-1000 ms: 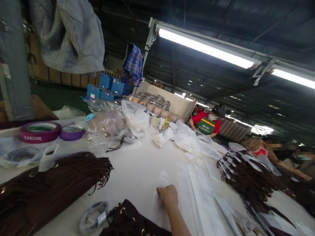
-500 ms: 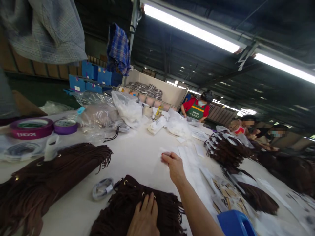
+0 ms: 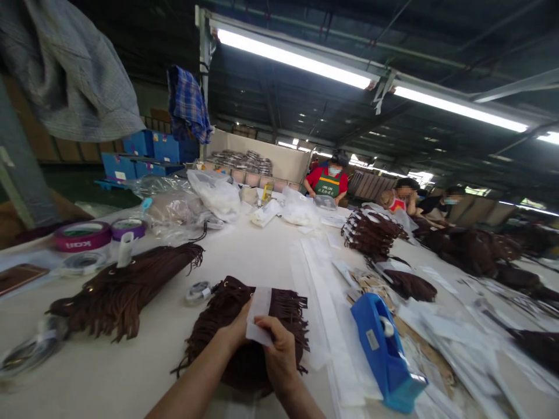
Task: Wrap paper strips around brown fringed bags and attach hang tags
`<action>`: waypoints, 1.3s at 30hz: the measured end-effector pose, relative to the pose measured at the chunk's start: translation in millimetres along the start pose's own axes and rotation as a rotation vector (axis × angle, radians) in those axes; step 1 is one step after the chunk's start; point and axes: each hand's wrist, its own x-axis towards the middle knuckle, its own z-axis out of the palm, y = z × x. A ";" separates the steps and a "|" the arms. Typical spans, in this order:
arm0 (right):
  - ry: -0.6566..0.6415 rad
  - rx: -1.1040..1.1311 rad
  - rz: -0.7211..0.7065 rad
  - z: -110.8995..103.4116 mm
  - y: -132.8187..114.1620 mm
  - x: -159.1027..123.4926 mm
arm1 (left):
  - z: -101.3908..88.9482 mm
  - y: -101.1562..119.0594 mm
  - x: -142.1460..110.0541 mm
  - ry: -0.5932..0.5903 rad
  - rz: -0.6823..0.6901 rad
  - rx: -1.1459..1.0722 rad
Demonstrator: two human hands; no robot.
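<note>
A dark brown fringed bag point(image 3: 231, 308) with metal eyelets lies on the table in front of me. Across its top runs a strip of thin white paper point(image 3: 261, 302). My right hand point(image 3: 279, 349) pinches the lower end of this strip between thumb and fingers. Against the bag, just left of the strip, is my left hand point(image 3: 238, 326); its fingers are hidden behind the paper. To the bag's left sits a small coiled strap in clear wrap point(image 3: 198, 292). Farther left rests another brown fringed bag point(image 3: 144, 273) with a white paper band point(image 3: 126, 250) round it.
A blue tape dispenser point(image 3: 379, 349) stands at right beside long white paper strips point(image 3: 321, 291). Purple tape rolls point(image 3: 82, 235), a phone point(image 3: 21, 278) and plastic bags point(image 3: 213, 195) lie at left and back. Brown fringed goods point(image 3: 371, 230) are piled at right. Co-workers point(image 3: 327, 183) stand beyond.
My right hand has come back from the middle of the table to the bag with the white paper strip. The left hand no longer lies flat on the bag. My view has shifted.
</note>
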 end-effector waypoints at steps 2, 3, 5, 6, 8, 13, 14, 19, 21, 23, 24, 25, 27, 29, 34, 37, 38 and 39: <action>0.013 -0.024 -0.121 0.5 11.8 -11.9 | -2.8 -4.5 -5.6 -0.060 0.013 0.037; 0.016 -0.044 -0.166 0.5 16.2 -15.4 | -4.6 -5.0 -9.8 -0.091 0.025 0.061; 0.016 -0.101 -0.232 -0.1 22.2 -19.4 | -9.1 -3.1 -22.7 -0.134 0.052 0.101; 0.016 -0.134 -0.267 -0.7 24.0 -20.9 | -11.6 -1.3 -31.6 -0.150 0.065 0.118; 0.011 -0.189 -0.332 -1.8 26.5 -23.5 | -16.3 2.4 -52.2 -0.172 0.081 0.147; -0.027 -0.223 -0.429 -4.0 29.8 -27.5 | -12.4 -2.1 -92.3 -0.140 0.203 0.298; -0.041 -0.231 -0.450 -4.4 29.7 -27.5 | -7.9 -5.8 -94.9 -0.108 0.236 0.342; -0.107 -0.293 -0.585 -7.0 24.1 -27.4 | 16.0 -25.4 -92.7 0.149 0.408 0.513; -0.122 -0.352 -0.656 -7.8 20.6 -28.5 | 19.7 -29.5 -91.2 0.228 0.461 0.551; -0.126 -0.401 -0.709 -8.1 18.0 -30.2 | 20.8 -31.3 -91.2 0.280 0.492 0.569; -0.124 -0.412 -0.722 -8.0 17.4 -31.2 | 21.1 -31.8 -91.6 0.306 0.505 0.567; -0.122 -0.420 -0.734 -7.8 17.3 -32.2 | 21.8 -32.1 -92.4 0.340 0.514 0.557; -0.123 -0.437 -0.758 -7.2 18.4 -34.2 | 24.3 -32.8 -94.5 0.429 0.516 0.516; -0.123 -0.457 -0.778 -6.5 20.3 -35.8 | 27.8 -33.4 -96.7 0.526 0.478 0.454; -0.129 -0.475 -0.782 -5.5 23.2 -37.2 | 31.6 -33.3 -98.0 0.595 0.439 0.412; -0.133 -0.453 -0.770 -4.4 22.2 -36.4 | 30.1 -32.7 -95.8 0.606 0.484 0.456; -0.133 -0.442 -0.764 -4.1 21.4 -36.0 | 29.5 -32.3 -94.9 0.608 0.501 0.476; -0.132 -0.430 -0.753 -3.7 20.4 -35.8 | 28.9 -31.8 -94.1 0.608 0.517 0.500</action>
